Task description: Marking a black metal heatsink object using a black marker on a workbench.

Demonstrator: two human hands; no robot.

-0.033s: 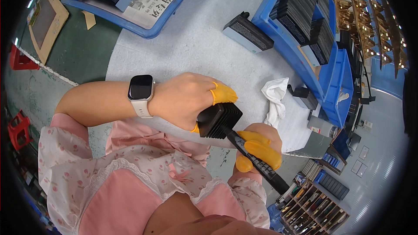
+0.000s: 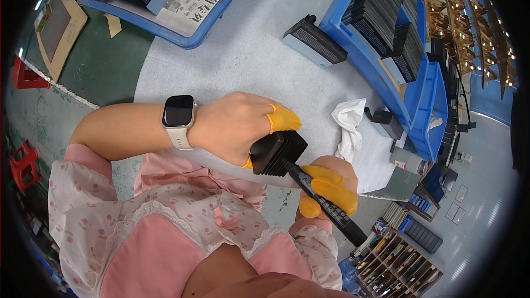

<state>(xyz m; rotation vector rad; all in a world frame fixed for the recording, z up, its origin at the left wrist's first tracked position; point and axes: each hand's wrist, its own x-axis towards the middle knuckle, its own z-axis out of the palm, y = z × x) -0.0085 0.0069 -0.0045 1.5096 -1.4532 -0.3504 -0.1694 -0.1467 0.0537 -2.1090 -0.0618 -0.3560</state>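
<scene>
My left hand, with yellow finger cots on its fingertips, is closed round a black square block with ridged, finned sides. In my right hand, also wearing yellow finger cots, is a thick black marker pen, held slantwise. The pen's upper end meets the finned side of the block; its tip is hidden there. Both hands are above the near edge of a table covered in pale grey cloth. A crumpled white cloth lies just beyond my right hand.
A blue tray with black pieces and newspaper stands at the far left. Beside a blue bin of stacked black pieces rests a black-and-pale-blue block. Further right are a smaller blue bin and a small dark block.
</scene>
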